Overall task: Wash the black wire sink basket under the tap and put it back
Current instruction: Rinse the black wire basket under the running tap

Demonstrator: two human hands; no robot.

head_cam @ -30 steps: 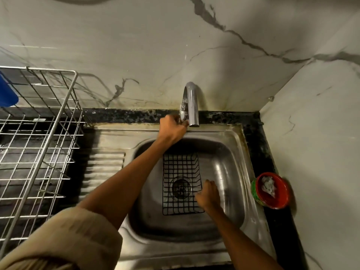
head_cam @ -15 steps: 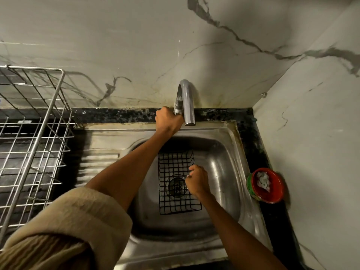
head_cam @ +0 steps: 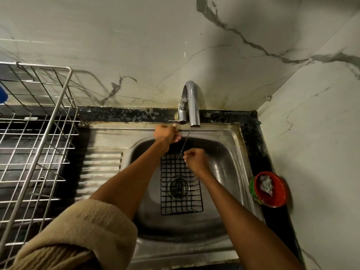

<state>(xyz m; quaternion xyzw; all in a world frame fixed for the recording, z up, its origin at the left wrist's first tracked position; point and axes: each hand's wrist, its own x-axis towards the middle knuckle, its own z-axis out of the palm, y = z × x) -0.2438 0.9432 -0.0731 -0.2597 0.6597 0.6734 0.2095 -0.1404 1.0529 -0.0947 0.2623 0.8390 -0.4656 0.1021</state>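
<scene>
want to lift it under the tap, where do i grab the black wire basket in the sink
Probably the raised far rim of the basket, from above, where the right hand already is. It lies flat over the drain, so only the upturned wire edges give fingers something to hook; that end sits nearest the water stream.

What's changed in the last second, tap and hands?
The left hand has come off the tap handle and sits just below it; a thin stream of water now runs. The right hand moved from the near right edge of the black wire basket up to its far edge, fingers curled under the stream. The basket stays over the drain; the red bowl is unmoved.
</scene>
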